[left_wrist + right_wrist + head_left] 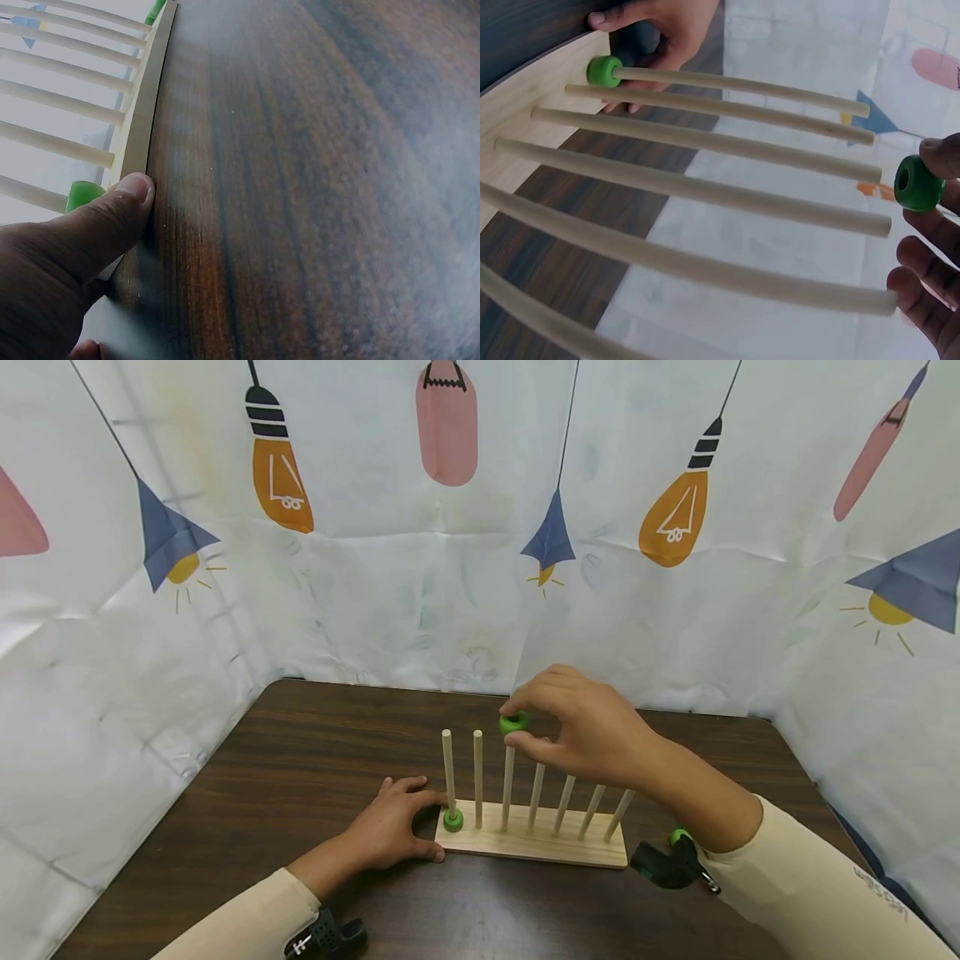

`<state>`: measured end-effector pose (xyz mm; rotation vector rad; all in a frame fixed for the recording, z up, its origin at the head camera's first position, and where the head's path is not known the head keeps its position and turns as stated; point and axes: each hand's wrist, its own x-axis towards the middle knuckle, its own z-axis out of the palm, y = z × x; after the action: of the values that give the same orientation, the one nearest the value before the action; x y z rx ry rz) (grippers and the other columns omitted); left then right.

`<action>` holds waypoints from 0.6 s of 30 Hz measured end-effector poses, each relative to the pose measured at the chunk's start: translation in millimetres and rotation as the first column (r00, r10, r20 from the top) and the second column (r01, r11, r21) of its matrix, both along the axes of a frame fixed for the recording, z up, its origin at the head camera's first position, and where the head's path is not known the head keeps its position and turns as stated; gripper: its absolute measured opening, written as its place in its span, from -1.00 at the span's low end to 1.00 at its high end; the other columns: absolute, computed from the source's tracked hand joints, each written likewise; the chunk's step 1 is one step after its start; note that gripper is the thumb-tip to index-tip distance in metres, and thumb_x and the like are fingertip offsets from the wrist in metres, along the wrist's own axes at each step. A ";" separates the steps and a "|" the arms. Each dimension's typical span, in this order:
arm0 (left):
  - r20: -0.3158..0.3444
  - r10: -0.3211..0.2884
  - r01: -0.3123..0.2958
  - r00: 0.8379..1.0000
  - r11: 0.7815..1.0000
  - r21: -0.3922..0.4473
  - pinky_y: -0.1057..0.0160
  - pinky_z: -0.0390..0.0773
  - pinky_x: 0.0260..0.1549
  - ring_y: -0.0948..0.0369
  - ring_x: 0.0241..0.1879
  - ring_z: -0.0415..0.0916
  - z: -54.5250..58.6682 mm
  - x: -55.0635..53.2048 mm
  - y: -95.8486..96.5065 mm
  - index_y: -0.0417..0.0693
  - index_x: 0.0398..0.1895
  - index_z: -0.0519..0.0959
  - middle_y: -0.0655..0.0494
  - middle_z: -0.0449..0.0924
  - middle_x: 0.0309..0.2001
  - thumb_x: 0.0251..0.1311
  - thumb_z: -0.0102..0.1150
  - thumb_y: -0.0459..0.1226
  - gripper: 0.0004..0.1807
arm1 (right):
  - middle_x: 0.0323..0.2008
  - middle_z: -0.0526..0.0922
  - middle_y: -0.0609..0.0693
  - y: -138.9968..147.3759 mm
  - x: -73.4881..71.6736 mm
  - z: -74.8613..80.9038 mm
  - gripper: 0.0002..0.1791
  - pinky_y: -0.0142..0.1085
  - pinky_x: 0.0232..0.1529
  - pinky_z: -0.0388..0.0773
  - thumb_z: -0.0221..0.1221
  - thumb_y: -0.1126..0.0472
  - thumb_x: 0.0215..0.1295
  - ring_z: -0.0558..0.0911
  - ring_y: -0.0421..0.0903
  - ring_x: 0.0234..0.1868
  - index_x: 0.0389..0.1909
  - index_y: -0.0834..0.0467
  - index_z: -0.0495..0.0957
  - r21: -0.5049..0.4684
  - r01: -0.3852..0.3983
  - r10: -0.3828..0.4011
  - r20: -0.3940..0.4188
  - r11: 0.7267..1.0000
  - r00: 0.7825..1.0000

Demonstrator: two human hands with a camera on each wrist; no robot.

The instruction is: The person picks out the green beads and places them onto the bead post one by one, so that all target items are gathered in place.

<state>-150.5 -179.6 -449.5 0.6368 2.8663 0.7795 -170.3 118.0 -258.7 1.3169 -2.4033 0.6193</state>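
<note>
A pale wooden peg board (pixel 532 839) with several upright pegs lies on the table. My left hand (pixel 390 827) grips its left end, thumb on the front edge and fingers round the back, and the thumb (pixel 124 210) shows on that edge in the left wrist view. A green bead (pixel 453 820) sits at the foot of the leftmost peg. Up at the peg tops, my right hand (pixel 585 727) pinches another green bead (pixel 919 184) between thumb and fingers. In the head view that bead overlaps the top of the third peg from the left; its hole shows in the right wrist view.
Beyond the board's right end, partly hidden by the right wrist camera (pixel 667 864), is one more green thing (pixel 679 836). The dark wooden table (pixel 322 735) meets a white printed cloth (pixel 375 602) at the back and sides.
</note>
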 end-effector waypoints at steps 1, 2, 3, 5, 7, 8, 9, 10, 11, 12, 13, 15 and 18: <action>0.000 0.000 0.000 1.000 1.000 0.001 -0.44 -0.08 0.40 -0.19 0.45 0.20 0.0 -0.1 0.0 0.15 0.17 0.64 -0.22 0.44 0.33 -0.14 0.68 0.03 -0.28 | -0.11 0.68 -0.20 -2.0 -0.2 0.0 -0.73 -0.23 -0.13 0.62 0.46 0.11 0.25 0.59 -0.20 0.00 -0.06 0.04 0.73 0.004 0.001 -0.001 0.003 1.000 1.000; 0.000 0.001 -0.001 1.000 1.000 0.002 -0.44 -0.08 0.40 -0.20 0.45 0.20 0.0 -0.1 0.0 0.15 0.17 0.65 -0.22 0.44 0.33 -0.15 0.68 0.03 -0.28 | -0.11 0.68 -0.20 -3.9 -0.3 -0.1 -0.74 -0.23 -0.13 0.62 0.45 0.11 0.25 0.59 -0.21 0.00 -0.06 0.03 0.73 0.009 0.003 -0.003 0.006 1.000 1.000; 0.000 0.002 -0.002 1.000 1.000 0.003 -0.44 -0.08 0.39 -0.20 0.45 0.20 0.0 0.0 -0.2 0.14 0.17 0.65 -0.22 0.44 0.33 -0.15 0.68 0.04 -0.28 | -0.11 0.68 -0.20 -5.9 -0.4 -0.1 -0.74 -0.23 -0.13 0.62 0.45 0.11 0.26 0.59 -0.20 0.00 -0.05 0.03 0.73 0.014 0.006 -0.006 0.009 1.000 1.000; 0.005 0.005 -0.005 1.000 1.000 0.005 -0.44 -0.08 0.39 -0.20 0.45 0.20 0.2 0.1 -0.3 0.15 0.18 0.64 -0.23 0.43 0.34 -0.15 0.67 0.04 -0.27 | -0.11 0.68 -0.20 -10.0 -0.4 -0.4 -0.74 -0.22 -0.12 0.62 0.44 0.10 0.27 0.59 -0.20 0.00 -0.05 0.02 0.72 0.024 0.015 -0.015 0.020 1.000 1.000; 0.011 0.007 -0.008 1.000 1.000 0.007 -0.45 -0.08 0.39 -0.21 0.45 0.19 0.3 0.3 -0.3 0.15 0.18 0.64 -0.24 0.42 0.35 -0.14 0.67 0.05 -0.27 | -0.09 0.68 -0.21 -14.2 0.0 -0.2 -0.75 -0.22 -0.13 0.63 0.43 0.10 0.29 0.59 -0.21 0.01 -0.04 0.01 0.72 0.034 0.022 -0.023 0.041 0.999 0.999; 0.014 0.010 -0.010 1.000 1.000 0.008 -0.45 -0.08 0.40 -0.21 0.45 0.19 0.4 0.5 -0.4 0.15 0.18 0.64 -0.24 0.41 0.35 -0.14 0.67 0.05 -0.27 | -0.09 0.68 -0.21 -16.3 0.1 -0.3 -0.75 -0.22 -0.14 0.62 0.42 0.10 0.29 0.58 -0.21 0.02 -0.03 0.01 0.72 0.039 0.025 -0.027 0.053 0.999 0.998; 0.017 0.011 -0.011 1.000 1.000 0.009 -0.44 -0.09 0.40 -0.21 0.46 0.18 0.4 0.6 -0.4 0.16 0.19 0.64 -0.25 0.40 0.36 -0.14 0.67 0.06 -0.27 | -0.08 0.67 -0.22 -18.2 0.4 -0.3 -0.75 -0.22 -0.16 0.62 0.42 0.09 0.30 0.58 -0.21 0.03 -0.03 0.00 0.72 0.044 0.027 -0.030 0.062 0.999 0.998; 0.020 0.013 -0.013 1.000 1.000 0.010 -0.44 -0.09 0.40 -0.21 0.46 0.18 0.2 0.7 -0.4 0.16 0.19 0.64 -0.25 0.40 0.36 -0.14 0.67 0.06 -0.27 | -0.08 0.67 -0.22 -20.2 0.6 -0.3 -0.75 -0.23 -0.17 0.62 0.42 0.09 0.31 0.57 -0.22 0.03 -0.03 -0.01 0.72 0.047 0.027 -0.030 0.070 0.999 0.997; 0.021 0.015 -0.015 1.000 1.000 0.010 -0.44 -0.09 0.40 -0.21 0.46 0.18 0.0 0.7 -0.4 0.16 0.19 0.64 -0.26 0.39 0.37 -0.14 0.67 0.06 -0.26 | -0.07 0.67 -0.22 -22.1 0.9 -0.1 -0.75 -0.25 -0.19 0.61 0.41 0.09 0.31 0.57 -0.22 0.03 -0.02 -0.01 0.72 0.051 0.025 -0.028 0.075 0.998 0.997; 0.021 0.016 -0.016 1.000 1.000 0.010 -0.44 -0.09 0.40 -0.21 0.46 0.18 -0.2 0.8 -0.5 0.17 0.19 0.64 -0.26 0.38 0.37 -0.15 0.67 0.06 -0.26 | -0.07 0.67 -0.22 -24.1 1.0 0.1 -0.75 -0.26 -0.22 0.60 0.41 0.10 0.31 0.57 -0.23 0.02 -0.01 -0.01 0.72 0.052 0.020 -0.024 0.076 0.998 0.997; 0.022 0.018 -0.018 1.000 1.000 0.010 -0.44 -0.09 0.40 -0.21 0.46 0.18 -0.5 0.8 -0.6 0.17 0.19 0.64 -0.27 0.37 0.37 -0.15 0.67 0.06 -0.26 | -0.07 0.67 -0.23 -26.1 1.0 0.0 -0.75 -0.28 -0.23 0.60 0.41 0.10 0.32 0.57 -0.23 0.01 -0.01 -0.01 0.72 0.052 0.016 -0.020 0.077 0.999 0.997; 0.020 0.017 -0.017 1.000 1.000 0.009 -0.44 -0.09 0.40 -0.21 0.46 0.18 -1.2 0.4 -0.9 0.17 0.20 0.64 -0.27 0.37 0.38 -0.15 0.67 0.06 -0.26 | -0.07 0.67 -0.23 -30.3 0.9 -0.2 -0.75 -0.30 -0.24 0.59 0.40 0.09 0.33 0.57 -0.23 0.01 -0.01 -0.01 0.71 0.053 0.009 -0.012 0.070 0.999 0.997; 0.020 0.013 -0.014 1.000 1.000 0.010 -0.45 -0.09 0.39 -0.22 0.46 0.18 -2.0 -0.2 -1.4 0.17 0.20 0.64 -0.26 0.38 0.37 -0.14 0.67 0.07 -0.26 | -0.06 0.68 -0.23 -36.5 -0.1 -1.3 -0.76 -0.30 -0.22 0.60 0.38 0.08 0.35 0.57 -0.22 0.04 0.00 -0.01 0.71 0.059 -0.004 0.000 0.066 0.998 0.998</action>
<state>-150.7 -181.0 -451.5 0.6084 2.8537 0.7985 -170.4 81.5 -260.0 1.3424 -2.4911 0.6056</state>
